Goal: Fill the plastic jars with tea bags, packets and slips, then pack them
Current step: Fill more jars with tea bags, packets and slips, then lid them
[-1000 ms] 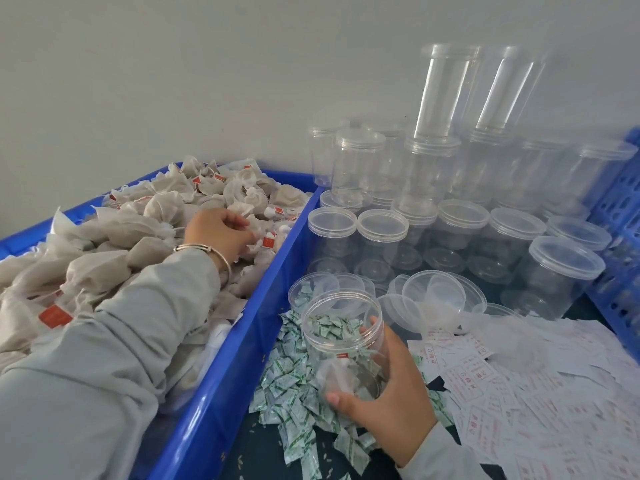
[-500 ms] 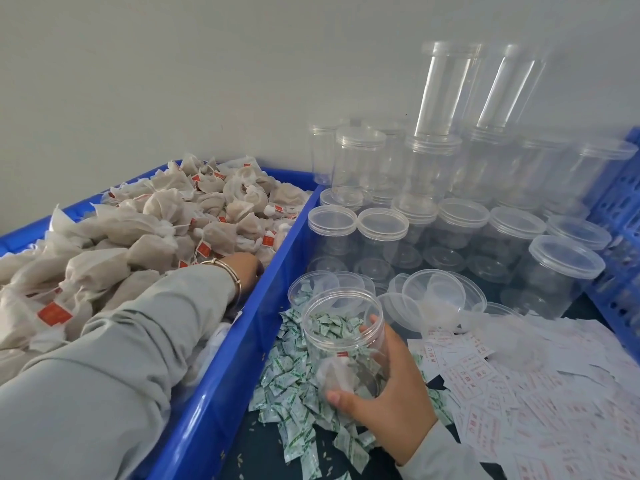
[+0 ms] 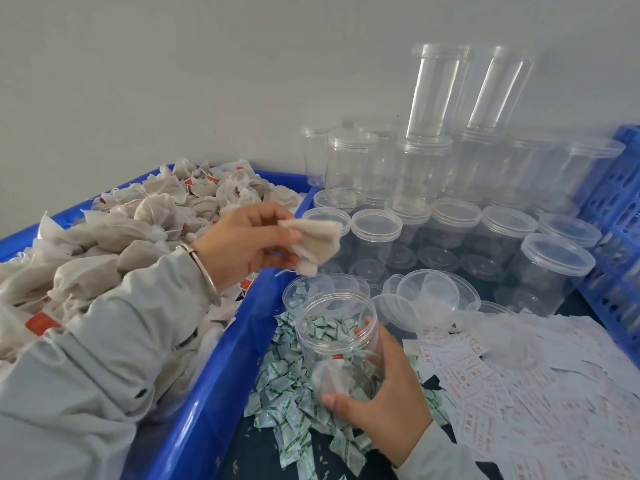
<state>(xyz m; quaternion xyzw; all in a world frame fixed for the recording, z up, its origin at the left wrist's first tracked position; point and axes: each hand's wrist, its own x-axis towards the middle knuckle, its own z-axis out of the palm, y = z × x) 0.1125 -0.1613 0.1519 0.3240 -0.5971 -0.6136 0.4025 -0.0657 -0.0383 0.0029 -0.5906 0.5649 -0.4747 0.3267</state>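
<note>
Left hand (image 3: 247, 242) raised above the right edge of the blue bin (image 3: 221, 368), wrist bent, palm turned partly up, fingers curled and pinching a pale tea bag (image 3: 313, 242) at its tips; bag hangs out past the fingertips toward the closed jars, its string trailing below. Grey sleeve (image 3: 104, 341) runs back over the heap of tea bags (image 3: 104, 244) in the bin, metal bracelet (image 3: 204, 271) at the wrist

Right hand (image 3: 384, 400) low, down and right of the left hand, wrapped round the lower part of an open jar (image 3: 337, 336): thumb across the near side, fingers behind the far side. Jar tilted, mouth facing up and toward the left hand, one tea bag with a red tag lying inside near the bottom. Held tea bag is above the jar mouth and apart from it

Under and left of the right hand: pile of green-and-white packets (image 3: 287, 403) on the dark worktop (image 3: 249, 455). Right of it: spread of white slips (image 3: 519, 410) with red print. Beyond it: loose lids (image 3: 433, 292), then rows of lidded clear jars (image 3: 554, 268), stacked higher at the wall. Blue crate (image 3: 616, 237) at far right
</note>
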